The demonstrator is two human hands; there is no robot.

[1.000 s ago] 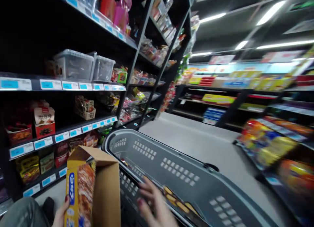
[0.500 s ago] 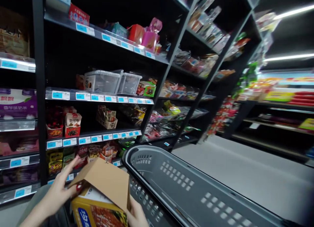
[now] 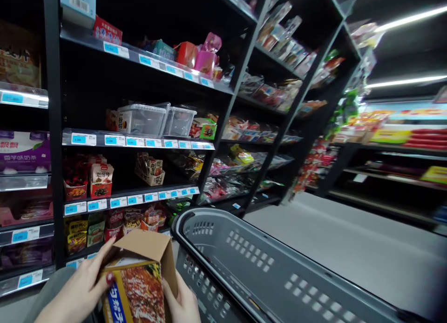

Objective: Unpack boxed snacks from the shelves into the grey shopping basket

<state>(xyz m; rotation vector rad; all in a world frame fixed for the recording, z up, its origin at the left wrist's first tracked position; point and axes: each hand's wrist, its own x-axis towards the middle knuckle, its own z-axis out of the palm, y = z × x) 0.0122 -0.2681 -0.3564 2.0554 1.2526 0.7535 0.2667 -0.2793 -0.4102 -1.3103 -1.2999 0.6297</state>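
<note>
The cardboard box (image 3: 141, 292) is at the bottom of the view, in the two hands of the person, in front of the black shelves (image 3: 139, 88) and just to the left of the grey basket (image 3: 213, 249). The left hand (image 3: 78, 288) holds the box from its left side: the grip is set around the upper edge, with the thumb, which has a dark red nail, at the printed front and the fingers reaching up toward the raised brown flap (image 3: 145, 243). The right hand (image 3: 183, 302) holds the opposite side, and its grip is also on the box, with the thumb near the edge of the front; its other fingers are mostly hidden. The front of the box shows a picture of brown food, with a blue and yellow band to the left of it. The basket is long, with rows of small holes in its wall, and it stands apart from the shelves along the pale floor (image 3: 314, 216). On the shelves, two clear plastic bins (image 3: 145, 120) stand side by side, and below them there is a small red carton of packets (image 3: 101, 181). A purple package (image 3: 24, 151) stands at the far left.
</note>
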